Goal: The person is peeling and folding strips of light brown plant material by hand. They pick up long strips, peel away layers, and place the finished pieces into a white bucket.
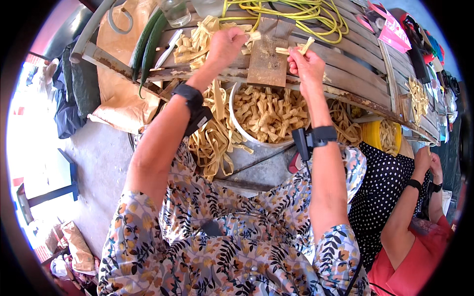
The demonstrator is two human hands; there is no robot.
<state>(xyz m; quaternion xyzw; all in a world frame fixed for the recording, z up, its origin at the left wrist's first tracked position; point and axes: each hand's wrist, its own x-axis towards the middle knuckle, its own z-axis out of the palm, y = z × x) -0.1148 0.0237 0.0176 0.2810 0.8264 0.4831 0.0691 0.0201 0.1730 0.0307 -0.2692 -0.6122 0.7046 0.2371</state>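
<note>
My left hand [226, 47], slightly smeared by motion, is closed with its fingertips at a short pale-yellow strip piece [254, 36], beside a wooden board [266, 64]. A knotted pale-yellow strip [302, 48], like tofu skin, is pinched in my right hand [308, 66], just right of the board. To the left of the board lies a heap of flat strips [195, 43] on the slatted bench. Below my hands, a white tub [235, 116] holds many knotted pieces [269, 111]. Long loose strips [217, 143] hang and pile left of the tub.
Dark green long gourds [149, 42], a glass jar [177, 14] and yellow cord [316, 19] lie on the slatted bench [355, 64]. Brown paper [118, 89] drapes at left. On the right, a co-worker's hands [428, 160] are near a yellow bucket [371, 134] of knotted pieces.
</note>
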